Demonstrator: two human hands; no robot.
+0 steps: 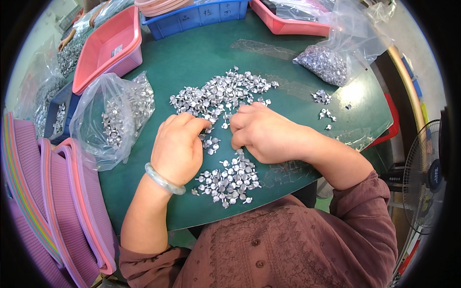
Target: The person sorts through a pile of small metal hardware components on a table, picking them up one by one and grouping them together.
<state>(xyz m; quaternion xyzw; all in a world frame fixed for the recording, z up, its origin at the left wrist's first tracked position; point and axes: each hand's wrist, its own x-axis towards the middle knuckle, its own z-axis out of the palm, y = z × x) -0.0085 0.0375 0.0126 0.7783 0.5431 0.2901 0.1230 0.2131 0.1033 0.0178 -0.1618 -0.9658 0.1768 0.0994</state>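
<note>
Small silvery metal pieces with round heads and short stems lie in a large pile (218,91) on the green table. A smaller pile (230,180) of the same pieces sits nearer to me. My left hand (177,146), a pale bangle (164,180) round its wrist, rests at the left edge between the two piles with its fingers curled in. Opposite it, my right hand (264,132) bends its fingers and thumb down among loose pieces. Both hands look closed; what their fingertips hold is hidden. A few pieces (210,144) lie between them.
Clear bags of metal pieces stand at left (127,110) and far right (326,62). Little clusters (324,105) lie at right. Pink trays (105,53) and a blue crate (194,19) line the back. Purple baskets (72,206) crowd the left; a fan (425,175) stands right.
</note>
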